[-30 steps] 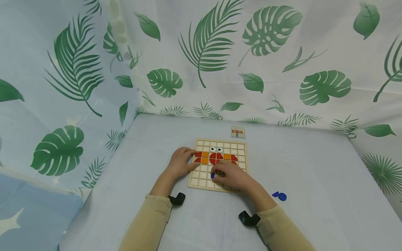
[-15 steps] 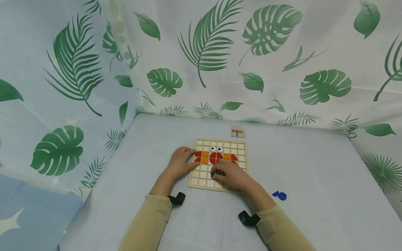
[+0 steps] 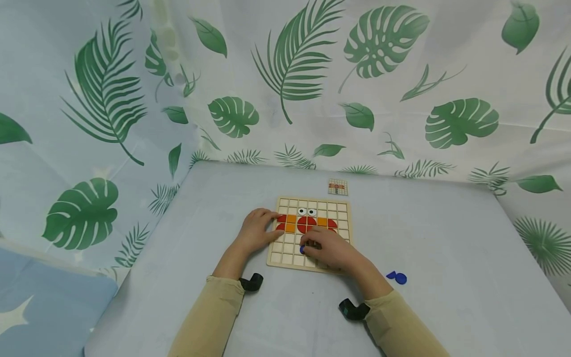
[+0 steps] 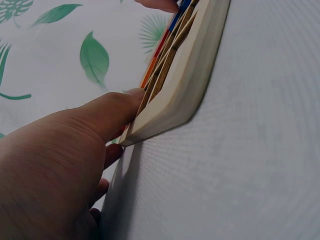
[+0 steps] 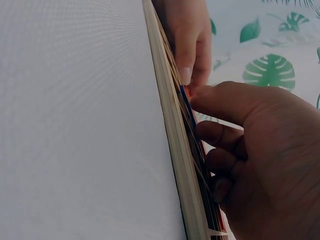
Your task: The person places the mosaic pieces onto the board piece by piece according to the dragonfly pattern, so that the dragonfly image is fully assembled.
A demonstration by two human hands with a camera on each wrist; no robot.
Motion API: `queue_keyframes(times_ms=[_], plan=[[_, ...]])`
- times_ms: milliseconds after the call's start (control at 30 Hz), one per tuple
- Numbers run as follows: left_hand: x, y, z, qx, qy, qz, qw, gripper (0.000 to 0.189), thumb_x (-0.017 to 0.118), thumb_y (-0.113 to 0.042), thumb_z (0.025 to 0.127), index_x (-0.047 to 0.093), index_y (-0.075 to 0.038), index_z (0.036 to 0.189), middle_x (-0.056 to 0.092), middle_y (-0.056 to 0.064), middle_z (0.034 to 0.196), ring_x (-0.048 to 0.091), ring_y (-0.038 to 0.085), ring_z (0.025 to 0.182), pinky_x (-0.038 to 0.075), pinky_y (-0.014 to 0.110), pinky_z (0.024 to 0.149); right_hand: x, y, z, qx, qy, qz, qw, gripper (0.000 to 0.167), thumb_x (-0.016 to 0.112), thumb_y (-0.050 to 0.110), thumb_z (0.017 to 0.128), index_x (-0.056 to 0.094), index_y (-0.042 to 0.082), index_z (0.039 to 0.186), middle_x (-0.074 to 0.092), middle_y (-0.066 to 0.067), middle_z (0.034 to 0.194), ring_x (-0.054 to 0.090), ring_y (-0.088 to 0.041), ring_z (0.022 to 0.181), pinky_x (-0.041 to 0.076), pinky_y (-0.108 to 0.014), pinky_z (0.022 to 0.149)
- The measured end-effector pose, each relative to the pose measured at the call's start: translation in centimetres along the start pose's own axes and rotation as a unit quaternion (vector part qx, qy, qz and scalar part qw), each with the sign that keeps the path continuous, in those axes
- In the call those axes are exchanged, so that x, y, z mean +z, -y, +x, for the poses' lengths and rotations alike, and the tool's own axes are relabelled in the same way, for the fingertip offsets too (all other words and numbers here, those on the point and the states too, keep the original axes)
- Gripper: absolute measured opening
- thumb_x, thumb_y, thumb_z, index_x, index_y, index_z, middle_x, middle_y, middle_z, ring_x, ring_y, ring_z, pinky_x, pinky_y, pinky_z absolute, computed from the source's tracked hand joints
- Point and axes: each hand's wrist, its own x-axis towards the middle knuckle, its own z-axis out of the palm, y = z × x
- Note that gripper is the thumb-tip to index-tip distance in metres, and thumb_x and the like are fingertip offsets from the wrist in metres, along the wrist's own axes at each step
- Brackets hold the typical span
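A square wooden grid board (image 3: 276, 258) lies on the table in the head view. Set in its cells are red round-edged pieces (image 3: 302, 224), orange square tiles (image 3: 291, 227) and two eye pieces (image 3: 312, 212). My left hand (image 3: 257, 232) rests at the board's left edge, thumb and fingertips touching it. My right hand (image 3: 332, 249) is over the lower middle of the board, fingers bent, with thumb and index finger on a small blue piece (image 3: 302, 250). In the right wrist view the blue piece (image 5: 188, 106) sits at the board's surface under the thumb tip. The right hand hides several cells.
Two loose blue pieces, one round (image 3: 401, 278) and one smaller and pointed (image 3: 391, 275), lie to the right of the board. A small pattern card (image 3: 337, 187) is behind it. Leaf-print curtains (image 3: 303, 134) stand behind the table.
The right thumb and index finger have shifted slightly at the blue piece, and more of its left side shows flat on the board. My left hand has stayed in place.
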Motion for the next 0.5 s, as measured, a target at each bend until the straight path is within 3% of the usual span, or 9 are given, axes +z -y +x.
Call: queue_keyframes(times_ms=[300,500], plan=[[-0.1,-0.1,-0.1,0.000,0.000,0.003,1.0000,0.050,0.070,-0.044,0.090,0.061,-0.019,0.133,0.059,0.004,0.131,0.047,0.026,0.132,0.036,0.045,0.116,-1.0,0.0,-0.3,-0.004,-0.037,0.025,0.9990,0.013,0.061,0.027,0.098,0.072,0.021,0.104,0.065,0.012,0.094,0.057,-0.007,0.083,0.053,-0.030,0.078],[-0.1,-0.2,-0.1,-0.005,0.005,0.002,1.0000,0.051,0.070,-0.044,0.090,0.060,-0.019,0.134,0.058,0.005,0.132,0.046,0.026,0.132,0.035,0.046,0.117,-3.4,-0.8,-1.2,-0.003,-0.061,0.027,0.9977,0.015,0.061,0.025,0.099,0.072,0.018,0.106,0.063,0.010,0.091,0.053,-0.009,0.078,0.049,-0.027,0.070]])
